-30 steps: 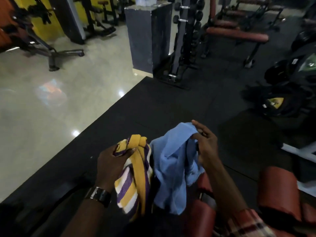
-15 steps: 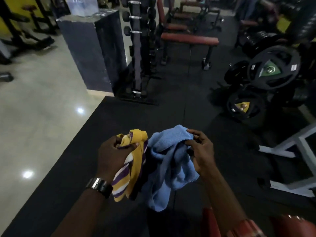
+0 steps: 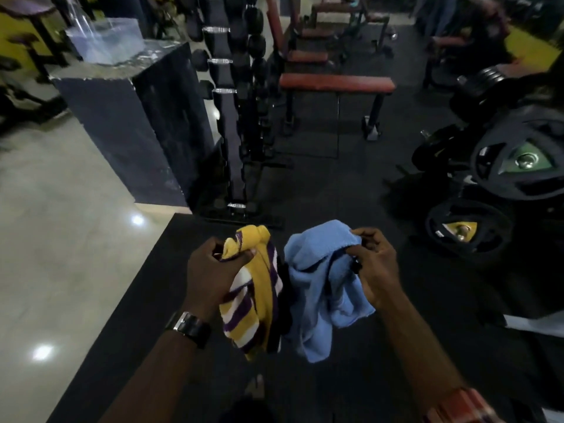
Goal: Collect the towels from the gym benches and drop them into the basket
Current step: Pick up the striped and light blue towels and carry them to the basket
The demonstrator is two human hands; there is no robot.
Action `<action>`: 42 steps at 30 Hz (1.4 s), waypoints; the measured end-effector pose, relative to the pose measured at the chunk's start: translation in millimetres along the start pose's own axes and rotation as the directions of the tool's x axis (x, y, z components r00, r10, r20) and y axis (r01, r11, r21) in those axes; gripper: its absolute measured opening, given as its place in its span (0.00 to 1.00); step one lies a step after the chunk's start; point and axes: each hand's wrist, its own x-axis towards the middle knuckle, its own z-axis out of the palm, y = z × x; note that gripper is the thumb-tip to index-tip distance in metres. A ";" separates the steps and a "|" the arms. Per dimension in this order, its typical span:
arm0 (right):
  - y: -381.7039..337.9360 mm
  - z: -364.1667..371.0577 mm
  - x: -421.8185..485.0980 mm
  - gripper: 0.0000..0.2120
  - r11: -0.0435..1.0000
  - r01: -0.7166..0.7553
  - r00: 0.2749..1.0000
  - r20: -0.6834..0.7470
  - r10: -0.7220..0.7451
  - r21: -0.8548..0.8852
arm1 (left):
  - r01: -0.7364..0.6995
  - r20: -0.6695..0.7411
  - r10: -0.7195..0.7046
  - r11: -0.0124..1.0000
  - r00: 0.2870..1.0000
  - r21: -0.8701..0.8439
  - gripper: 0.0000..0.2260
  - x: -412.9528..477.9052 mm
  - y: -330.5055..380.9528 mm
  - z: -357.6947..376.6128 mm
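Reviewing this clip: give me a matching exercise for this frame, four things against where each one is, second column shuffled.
Things:
1. striped towel
2. blue towel
3. wristwatch
4. red bench

Places:
A. standing ahead on the dark floor mat
B. held in the right hand
C. on the left wrist
D. held in the left hand

Pairs: 1-D, 2-B, 3-C, 4-A

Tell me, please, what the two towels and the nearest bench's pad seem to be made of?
Blue towel: soft terry-like cloth, matte, bunched. Striped towel: woven cloth, yellow, purple and white, probably cotton. Bench pad: smooth reddish cover, likely vinyl over padding.
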 end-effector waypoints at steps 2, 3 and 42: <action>-7.5 14.6 48.0 0.12 1.000 0.016 1.000 -0.011 -0.016 -0.004 | 0.007 0.011 -0.007 0.999 1.000 -0.051 0.13 52.9 3.5 11.7; -10.7 20.4 69.9 0.12 1.000 0.028 0.999 -0.018 -0.028 0.003 | 0.006 0.012 -0.005 0.997 1.000 -0.076 0.13 78.1 3.9 17.7; -149.9 31.9 1041.6 0.15 0.958 0.093 0.964 -0.264 -0.019 0.270 | 0.071 0.438 0.047 0.966 0.898 -0.249 0.15 945.6 284.9 603.8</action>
